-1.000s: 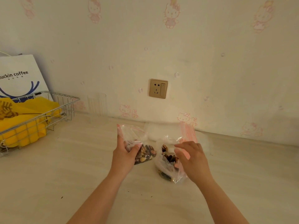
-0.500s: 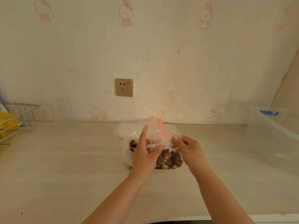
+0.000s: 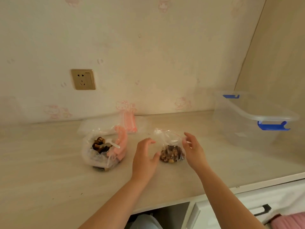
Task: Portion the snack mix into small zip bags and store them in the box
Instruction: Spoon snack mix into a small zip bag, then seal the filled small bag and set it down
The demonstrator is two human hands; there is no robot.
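A small zip bag with brown snack mix in its bottom stands on the counter between my hands. My right hand pinches its upper right edge between thumb and fingers. My left hand curves loosely beside it, the thumb touching the bag's lower left side and the fingers apart from the plastic. To the left slumps the large open bag of snack mix with a white spoon in it. The clear storage box with blue handles stands at the right, uncovered.
A flat stack of unused zip bags with red strips lies against the wall behind the large bag. A wall socket sits above the counter. The counter's front edge runs just below my forearms, with drawers under it.
The view has swung right, bringing the box in. The small bag has moved right, away from the large bag, and my left hand has let go of its top.
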